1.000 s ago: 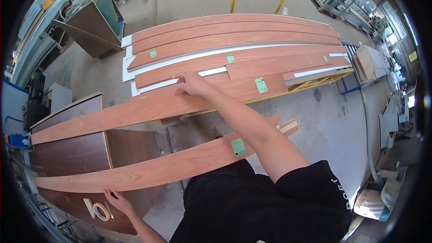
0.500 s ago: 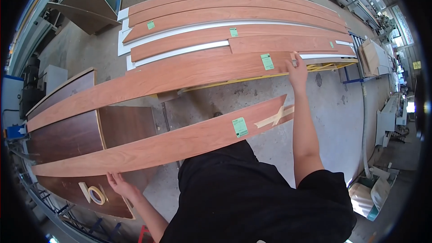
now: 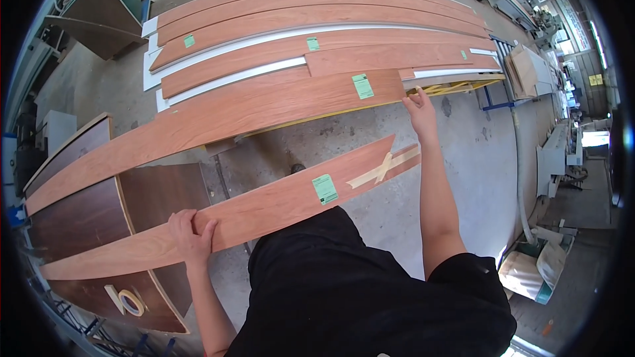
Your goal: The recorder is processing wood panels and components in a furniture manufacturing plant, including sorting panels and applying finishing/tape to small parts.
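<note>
A long tapered reddish-brown wooden plank (image 3: 264, 210) lies slantwise in front of my body, with a green label and crossed strips of masking tape (image 3: 380, 169) near its right end. My left hand (image 3: 192, 235) reaches over this plank, its fingers at the far edge and thumb on the face. Farther off runs a second long plank (image 3: 264, 100), also with a green label. At that plank's right end my right hand (image 3: 422, 114) has thumb and fingers closed at the near corner; the exact grip is partly hidden.
More long planks (image 3: 317, 16) and white strips rest on a yellow-framed stand beyond. Dark brown panels (image 3: 79, 225) support the left plank ends. A roll of masking tape (image 3: 131, 303) and a small pale block (image 3: 114, 299) lie at lower left. A bin (image 3: 539, 268) stands at right.
My left hand has moved right and up from the near plank's lower edge to a hold across it. My right hand stays at the far plank's end. The whole view has shifted.
</note>
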A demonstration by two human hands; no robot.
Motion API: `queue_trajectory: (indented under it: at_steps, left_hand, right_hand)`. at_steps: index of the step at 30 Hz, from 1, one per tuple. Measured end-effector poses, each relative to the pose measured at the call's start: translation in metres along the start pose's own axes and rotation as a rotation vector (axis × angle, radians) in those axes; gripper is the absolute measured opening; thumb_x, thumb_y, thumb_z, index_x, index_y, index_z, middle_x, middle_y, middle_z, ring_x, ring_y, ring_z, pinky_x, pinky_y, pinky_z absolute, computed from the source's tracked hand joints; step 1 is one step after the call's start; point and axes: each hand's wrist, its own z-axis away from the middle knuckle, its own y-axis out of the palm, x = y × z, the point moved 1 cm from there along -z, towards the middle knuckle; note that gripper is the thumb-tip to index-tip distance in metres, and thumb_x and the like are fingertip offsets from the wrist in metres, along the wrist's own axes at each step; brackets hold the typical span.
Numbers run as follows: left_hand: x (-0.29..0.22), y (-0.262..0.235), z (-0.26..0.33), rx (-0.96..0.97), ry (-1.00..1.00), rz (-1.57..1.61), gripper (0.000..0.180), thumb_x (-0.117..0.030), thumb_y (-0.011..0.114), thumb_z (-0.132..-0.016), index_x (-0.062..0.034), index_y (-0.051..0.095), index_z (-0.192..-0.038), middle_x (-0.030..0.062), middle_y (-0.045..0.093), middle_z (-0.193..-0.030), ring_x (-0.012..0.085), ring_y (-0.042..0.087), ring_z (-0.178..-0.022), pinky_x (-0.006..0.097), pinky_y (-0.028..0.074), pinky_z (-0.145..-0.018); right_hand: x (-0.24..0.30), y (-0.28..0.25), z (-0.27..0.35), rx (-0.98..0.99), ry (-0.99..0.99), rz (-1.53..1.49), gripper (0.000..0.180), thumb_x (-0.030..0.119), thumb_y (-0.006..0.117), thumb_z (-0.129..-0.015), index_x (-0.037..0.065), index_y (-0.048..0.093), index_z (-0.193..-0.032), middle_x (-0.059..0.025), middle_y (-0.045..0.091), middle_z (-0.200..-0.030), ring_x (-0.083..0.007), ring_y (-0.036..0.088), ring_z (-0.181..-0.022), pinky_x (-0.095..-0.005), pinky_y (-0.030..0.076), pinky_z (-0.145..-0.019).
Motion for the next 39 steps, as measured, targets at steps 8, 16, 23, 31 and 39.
queue_trajectory:
  at_steps: [8,16,23,31,39]
  left_hand:
    - [-0.009,0.006,-0.002,0.008,-0.094,-0.055,0.042,-0.021,0.078,-0.072,-0.0029,0.058,-0.104,0.0169,0.053,-0.106,0.0369,0.050,-0.102,0.047,0.040,-0.091]
    - [-0.021,0.000,-0.002,0.119,-0.098,-0.132,0.066,-0.027,0.079,-0.070,-0.0052,0.051,-0.125,0.0200,0.047,-0.123,0.0414,0.044,-0.117,0.056,0.030,-0.106]
    - [-0.054,-0.002,-0.021,0.364,0.127,-0.276,0.087,-0.029,0.079,-0.066,-0.0059,0.039,-0.139,0.0222,0.040,-0.136,0.0453,0.037,-0.127,0.062,0.020,-0.111]
    - [-0.036,-0.004,-0.029,-0.070,-0.774,0.570,0.063,-0.032,0.064,-0.091,-0.0042,0.037,-0.140,0.0190,0.050,-0.130,0.0314,0.050,-0.120,0.048,0.040,-0.104]
    - [0.005,0.033,-0.122,-0.920,-0.945,1.718,0.065,-0.049,0.051,-0.095,-0.0010,0.037,-0.137,0.0158,0.042,-0.140,0.0286,0.043,-0.129,0.041,0.038,-0.107]
  right_hand:
    - [-0.011,-0.011,0.005,0.192,0.135,-0.102,0.070,0.014,0.070,-0.085,-0.002,0.035,-0.144,-0.0118,0.067,-0.105,-0.0138,0.062,-0.091,-0.0267,0.049,-0.080]
    - [-0.019,-0.020,0.015,0.576,0.245,0.027,0.068,0.015,0.063,-0.090,0.002,0.029,-0.148,-0.0108,0.065,-0.110,-0.0135,0.060,-0.093,-0.0282,0.047,-0.081]
    - [-0.016,0.000,-0.015,0.421,0.409,-0.769,0.066,0.017,0.058,-0.094,0.004,0.025,-0.149,-0.0134,0.054,-0.131,-0.0159,0.059,-0.098,-0.0329,0.049,-0.084]
    - [-0.005,0.022,-0.042,0.459,0.255,-0.492,0.055,0.018,0.057,-0.094,0.005,0.036,-0.143,-0.0058,0.060,-0.119,-0.0139,0.061,-0.101,-0.0299,0.053,-0.075]
    - [-0.020,-0.036,-0.017,0.251,0.218,-0.613,0.052,0.031,0.054,-0.097,0.011,0.041,-0.143,-0.0066,0.053,-0.132,-0.0184,0.057,-0.113,-0.0275,0.052,-0.077]
